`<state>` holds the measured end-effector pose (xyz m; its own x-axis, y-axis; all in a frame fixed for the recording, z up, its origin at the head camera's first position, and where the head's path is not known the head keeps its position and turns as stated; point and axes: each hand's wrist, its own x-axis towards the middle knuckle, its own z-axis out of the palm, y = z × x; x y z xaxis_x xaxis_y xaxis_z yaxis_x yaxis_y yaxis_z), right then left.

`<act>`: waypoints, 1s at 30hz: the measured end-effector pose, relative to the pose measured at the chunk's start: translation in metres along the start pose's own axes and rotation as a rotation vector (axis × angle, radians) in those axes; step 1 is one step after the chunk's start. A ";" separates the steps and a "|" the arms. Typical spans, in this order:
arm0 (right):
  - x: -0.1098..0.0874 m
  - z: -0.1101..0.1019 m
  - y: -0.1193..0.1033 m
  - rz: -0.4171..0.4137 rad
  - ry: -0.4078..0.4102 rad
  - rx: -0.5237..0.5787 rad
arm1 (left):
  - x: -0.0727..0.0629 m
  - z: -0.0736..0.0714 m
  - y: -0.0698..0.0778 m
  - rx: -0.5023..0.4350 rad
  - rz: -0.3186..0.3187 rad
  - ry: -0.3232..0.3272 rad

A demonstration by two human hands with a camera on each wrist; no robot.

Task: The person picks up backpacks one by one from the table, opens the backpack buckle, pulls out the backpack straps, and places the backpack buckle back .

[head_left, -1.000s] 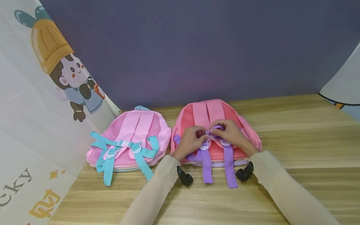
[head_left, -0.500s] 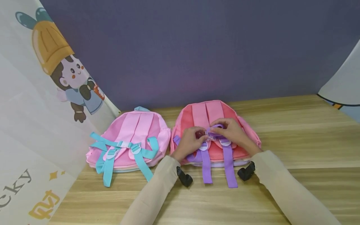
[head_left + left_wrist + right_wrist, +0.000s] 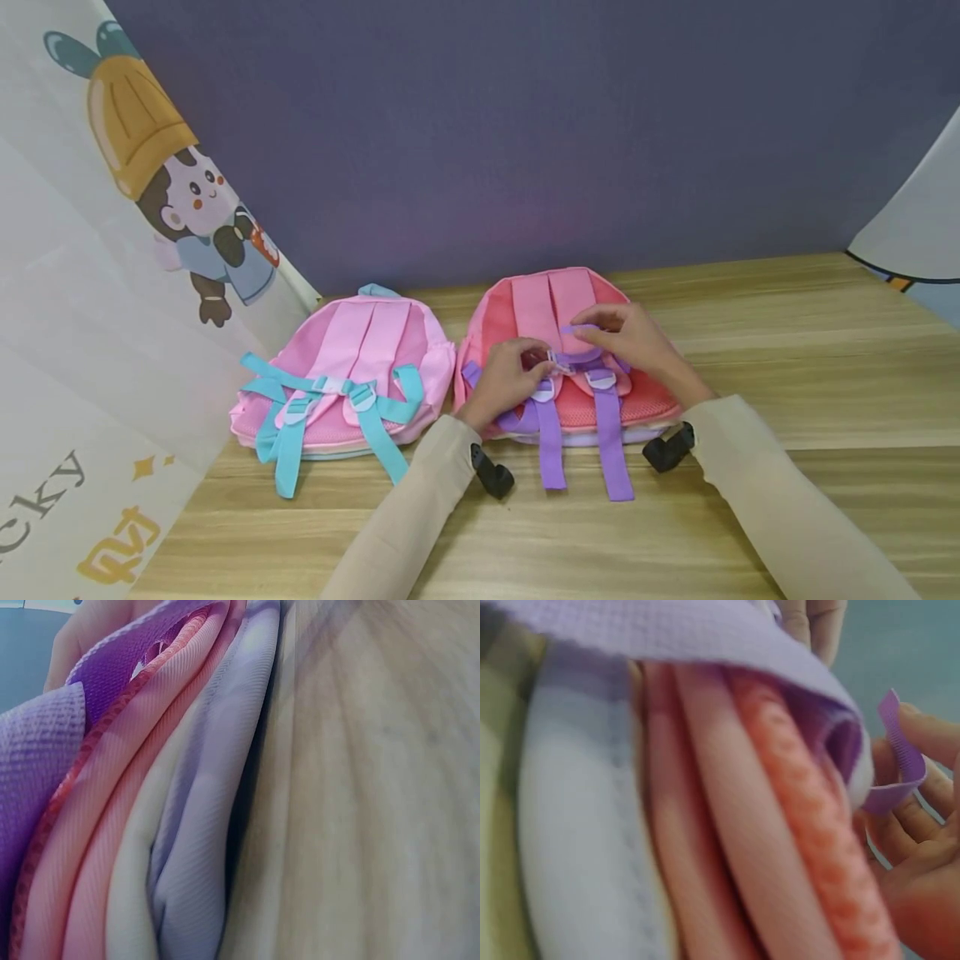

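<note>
A coral-pink backpack (image 3: 534, 302) lies with its shoulder straps facing up, purple webbing (image 3: 551, 442) hanging from its lower edge. Over its middle, my left hand (image 3: 504, 382) pinches a whitish plastic buckle (image 3: 559, 363), partly hidden by the fingers. Just to the right, my right hand (image 3: 637, 343) holds the loose end of a purple strap (image 3: 909, 765) between thumb and fingers, raised off the bag. In the left wrist view, the bag's layered edge (image 3: 135, 802) covers most of the left hand.
On the left stands a lighter pink backpack (image 3: 367, 333) with turquoise straps (image 3: 290, 458), touching or nearly touching the coral one. Both lie on a wood-grain table (image 3: 787, 350). A dark panel (image 3: 525, 142) rises behind, and a printed white sheet (image 3: 90, 333) hangs at the left.
My right hand has moved right and slightly up, away from the buckle, drawing the purple strap end with it. The left hand has stayed at the buckle.
</note>
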<state>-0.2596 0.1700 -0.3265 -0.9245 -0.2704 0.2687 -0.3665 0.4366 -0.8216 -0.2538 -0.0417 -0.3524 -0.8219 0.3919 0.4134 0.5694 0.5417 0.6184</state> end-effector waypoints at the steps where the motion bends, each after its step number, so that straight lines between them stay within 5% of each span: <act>1: 0.000 -0.002 0.000 -0.003 0.001 0.004 | 0.000 0.000 0.000 -0.002 -0.002 0.000; 16: -0.004 -0.032 -0.003 0.046 -0.020 -0.033 | 0.000 0.001 -0.002 0.000 -0.010 0.000; 30: -0.010 -0.058 0.002 -0.018 -0.060 -0.040 | 0.000 0.001 -0.002 -0.013 -0.021 -0.005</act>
<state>-0.2575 0.2234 -0.3009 -0.9104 -0.3284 0.2517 -0.3877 0.4647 -0.7961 -0.2545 -0.0418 -0.3543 -0.8335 0.3843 0.3969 0.5517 0.5404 0.6353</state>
